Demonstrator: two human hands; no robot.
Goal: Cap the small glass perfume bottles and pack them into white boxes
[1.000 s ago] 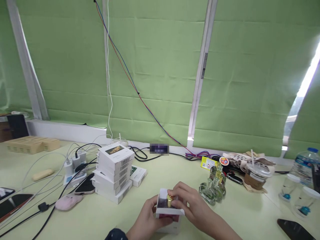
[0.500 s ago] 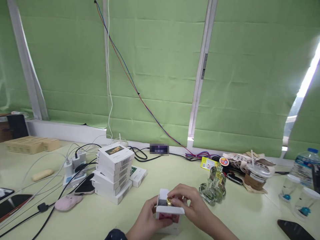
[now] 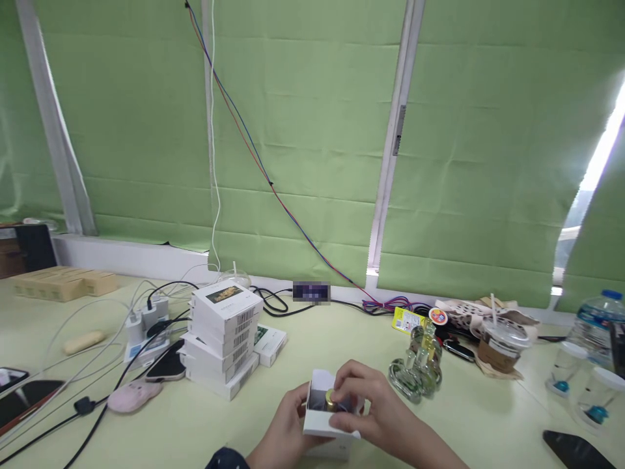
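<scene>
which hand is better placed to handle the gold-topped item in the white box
Likely the right hand: its fingers are at the gold-topped item, while the left hand holds the white box from the side.

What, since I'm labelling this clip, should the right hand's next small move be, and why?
Probably the right hand should gently press the gold-coloured piece down: the hand is at it, and it shows inside the open white box, held by the left hand.

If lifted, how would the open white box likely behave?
The white box looks thin-walled, so probably light and crushable. Its outspread front flap would probably bend easily. Tipped, it might spill the gold-topped item, since its top is open.
</scene>
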